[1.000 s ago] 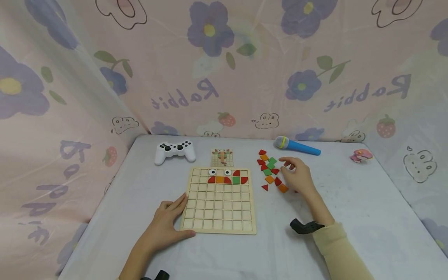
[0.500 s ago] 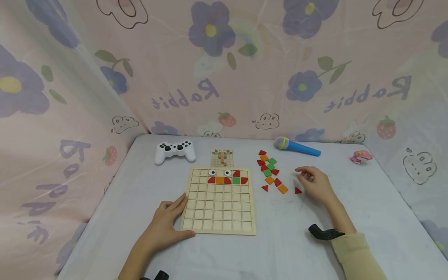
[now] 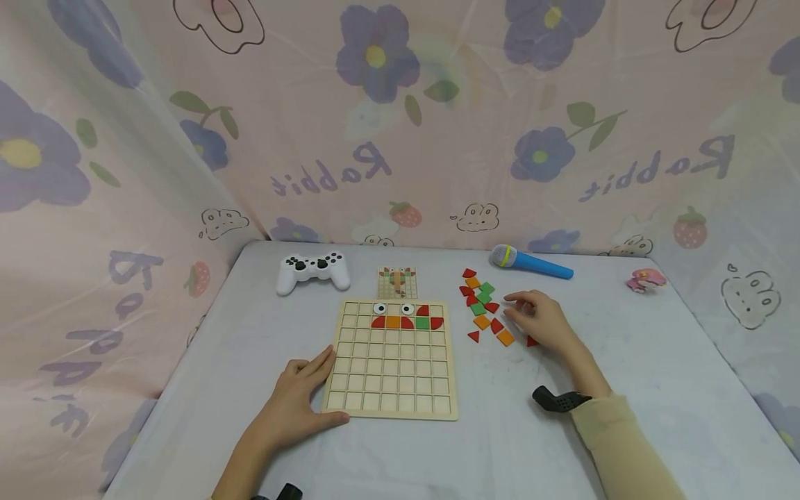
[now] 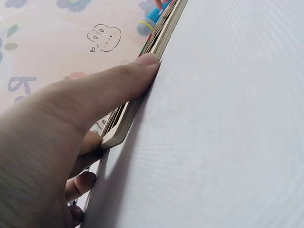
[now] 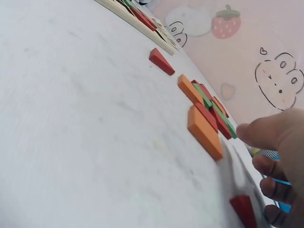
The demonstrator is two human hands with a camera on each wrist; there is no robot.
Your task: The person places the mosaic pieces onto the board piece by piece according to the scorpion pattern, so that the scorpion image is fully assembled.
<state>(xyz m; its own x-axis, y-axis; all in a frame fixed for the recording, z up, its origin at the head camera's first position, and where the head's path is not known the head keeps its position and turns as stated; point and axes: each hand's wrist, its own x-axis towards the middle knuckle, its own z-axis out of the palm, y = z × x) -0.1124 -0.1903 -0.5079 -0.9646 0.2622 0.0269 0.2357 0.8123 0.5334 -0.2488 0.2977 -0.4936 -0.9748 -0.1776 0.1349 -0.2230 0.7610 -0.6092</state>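
A square wooden grid board (image 3: 389,375) lies on the table. Along its top rows sit two eye pieces (image 3: 407,309) and several red, orange and green pieces. My left hand (image 3: 294,403) rests at the board's near left corner; the thumb lies against the front edge and the fingers touch the left side, as the left wrist view also shows. To the right of the board, loose tiles lie scattered, among them an orange square (image 5: 204,133) and a red triangle (image 3: 473,336). My right hand (image 3: 540,319) hovers just right of them, loosely bent and holding nothing visible. Another red piece (image 5: 243,211) lies partly beneath it.
A small pattern card (image 3: 396,282) lies behind the board. A white game controller (image 3: 312,271) stands at the back left. At the back right are a blue toy microphone (image 3: 531,262) and a small pink toy (image 3: 645,278). A printed curtain surrounds the table.
My right hand first drew back to the right, uncovering a red triangle, then came left again toward the loose tiles and now partly covers it. My left hand and the board have stayed put.
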